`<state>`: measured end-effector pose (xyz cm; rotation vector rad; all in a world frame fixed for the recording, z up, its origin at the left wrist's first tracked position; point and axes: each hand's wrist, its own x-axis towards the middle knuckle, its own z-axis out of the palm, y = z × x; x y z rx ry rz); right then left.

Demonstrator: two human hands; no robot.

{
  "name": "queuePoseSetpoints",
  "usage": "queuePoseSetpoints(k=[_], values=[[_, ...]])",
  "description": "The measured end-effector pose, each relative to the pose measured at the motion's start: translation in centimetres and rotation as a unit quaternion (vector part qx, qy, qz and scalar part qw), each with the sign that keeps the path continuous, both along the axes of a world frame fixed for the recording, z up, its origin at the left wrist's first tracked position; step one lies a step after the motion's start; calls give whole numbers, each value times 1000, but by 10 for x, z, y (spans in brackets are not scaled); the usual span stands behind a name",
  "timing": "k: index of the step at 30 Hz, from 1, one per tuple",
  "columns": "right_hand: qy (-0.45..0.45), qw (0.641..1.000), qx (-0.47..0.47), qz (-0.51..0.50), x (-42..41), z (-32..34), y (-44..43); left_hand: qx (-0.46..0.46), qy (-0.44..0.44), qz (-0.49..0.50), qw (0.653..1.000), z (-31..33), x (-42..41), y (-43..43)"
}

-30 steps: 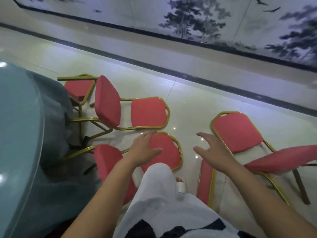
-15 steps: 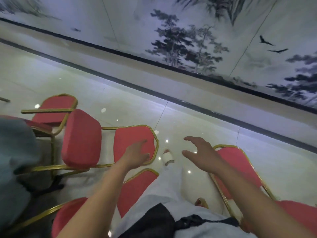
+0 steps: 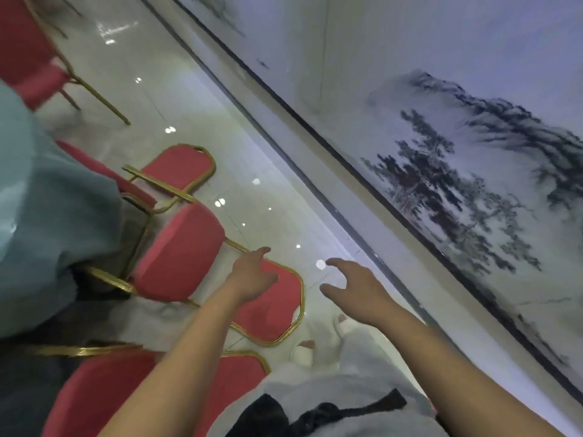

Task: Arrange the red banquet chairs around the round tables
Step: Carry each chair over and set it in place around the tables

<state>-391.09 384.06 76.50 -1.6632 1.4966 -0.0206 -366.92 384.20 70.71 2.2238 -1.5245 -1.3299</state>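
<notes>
View had swung left since a moment before. Left hand (image 3: 252,275) and right hand (image 3: 356,288) stayed empty, fingers loosely apart, above the tipped red chair (image 3: 179,253) beside the teal-draped table (image 3: 47,216).

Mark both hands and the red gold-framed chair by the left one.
Left hand (image 3: 252,275): head view, back of hand.
Right hand (image 3: 356,288): head view, back of hand.
Red padded, gold-framed banquet chair (image 3: 179,257): head view, seat cushion.
</notes>
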Motion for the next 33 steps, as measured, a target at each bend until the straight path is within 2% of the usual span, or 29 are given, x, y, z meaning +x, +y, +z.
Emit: queuePoseSetpoints(k=[3,5,8,11,13,15,19,24,28,33], values=[[2,990,1,144,27,-11,-33,14,-48,113,992,-1,19,29],[6,970,5,245,44,-17,-49,43,-87,213,972,0,25,66],[8,926,7,377,61,-28,-62,114,-137,339,924,3,13,141],[6,879,2,478,70,-39,-60,162,-126,473,857,-1,-28,217],[17,850,9,526,74,-46,-51,206,-114,523,819,-3,-64,255],[20,835,27,549,77,-51,-35,234,-94,564,786,-6,-100,284],[11,814,67,577,84,-64,10,236,-50,639,731,-20,-153,333],[69,785,73,611,104,-89,68,214,-11,706,675,-56,-165,388],[119,787,59,602,132,-130,107,155,98,780,598,-122,-147,428],[138,771,31,621,174,-231,165,156,204,810,528,-241,-121,472]])
